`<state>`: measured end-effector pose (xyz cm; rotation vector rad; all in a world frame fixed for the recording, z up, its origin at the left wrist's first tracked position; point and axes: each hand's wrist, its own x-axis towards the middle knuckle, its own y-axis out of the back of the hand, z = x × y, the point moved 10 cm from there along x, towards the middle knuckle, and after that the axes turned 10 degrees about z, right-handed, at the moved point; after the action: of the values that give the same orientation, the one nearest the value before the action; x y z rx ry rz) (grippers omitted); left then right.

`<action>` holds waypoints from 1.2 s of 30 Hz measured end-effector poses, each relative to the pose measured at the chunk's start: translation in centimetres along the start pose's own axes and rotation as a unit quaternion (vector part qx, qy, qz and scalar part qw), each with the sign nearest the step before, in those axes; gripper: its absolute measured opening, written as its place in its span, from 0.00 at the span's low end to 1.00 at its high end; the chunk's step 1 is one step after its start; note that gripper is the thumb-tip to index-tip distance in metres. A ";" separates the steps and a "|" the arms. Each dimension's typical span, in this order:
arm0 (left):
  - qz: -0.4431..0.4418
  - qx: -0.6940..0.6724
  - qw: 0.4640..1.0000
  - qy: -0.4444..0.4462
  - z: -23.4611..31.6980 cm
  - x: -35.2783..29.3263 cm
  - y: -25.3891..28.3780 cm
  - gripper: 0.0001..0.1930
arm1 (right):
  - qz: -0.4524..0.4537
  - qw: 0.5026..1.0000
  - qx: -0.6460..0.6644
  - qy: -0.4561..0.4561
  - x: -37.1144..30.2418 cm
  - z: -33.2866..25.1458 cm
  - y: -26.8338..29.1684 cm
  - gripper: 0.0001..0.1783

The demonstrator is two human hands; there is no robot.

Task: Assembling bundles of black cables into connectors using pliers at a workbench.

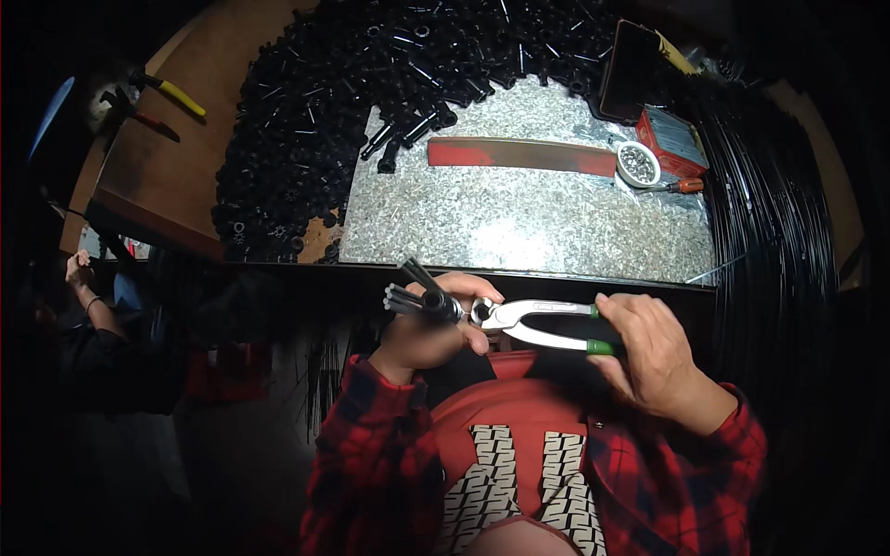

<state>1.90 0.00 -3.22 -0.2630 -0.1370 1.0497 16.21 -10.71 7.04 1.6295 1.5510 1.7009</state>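
Before the counter (519, 208) we noted one pair of pincers (512, 315), right hand (649, 352) closed round its two green handles (603, 347) — likely held level to face the one black part (438, 302) gripped, with several grey rods (403, 301), in the left hand (422, 343). Atop: one long bar (519, 156); piled black pieces (324, 120) beyond counting.

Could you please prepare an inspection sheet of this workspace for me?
Surface: speckled grey slab, glare near its front edge.
Things in hand: green-handled pincers; black tubular part with grey-ended rods beside it.
Clutter: black parts heaped behind and left of the slab; white cup, red box.
Hands: left hand holds the tubular part; right hand holds the pincers' handles.
Cables: none certain; black strands at right could be wires.
Surroundings: another person's hand at far left.
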 end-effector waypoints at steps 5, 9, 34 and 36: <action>-0.126 0.027 0.991 -0.022 1.0 0.0 -1.4 0.40 | -0.308 0.728 0.493 -0.364 -6.8 2.0 -7.2 0.12; -0.171 0.045 0.983 -0.046 0.9 0.3 -2.7 0.32 | -0.365 0.541 0.557 -0.513 -9.1 0.7 -7.9 0.08; -0.129 0.078 0.981 -0.120 0.3 0.1 -2.9 0.33 | -0.177 0.974 0.046 -0.131 -2.3 3.5 -4.4 0.37; -0.131 0.057 0.986 -0.091 -0.3 0.1 -2.9 0.35 | -0.191 0.968 0.091 -0.133 -2.1 3.2 -4.6 0.37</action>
<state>4.43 -1.36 -2.68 -0.0419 -0.2688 0.8157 17.63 -9.28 1.35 1.4466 1.7831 1.1226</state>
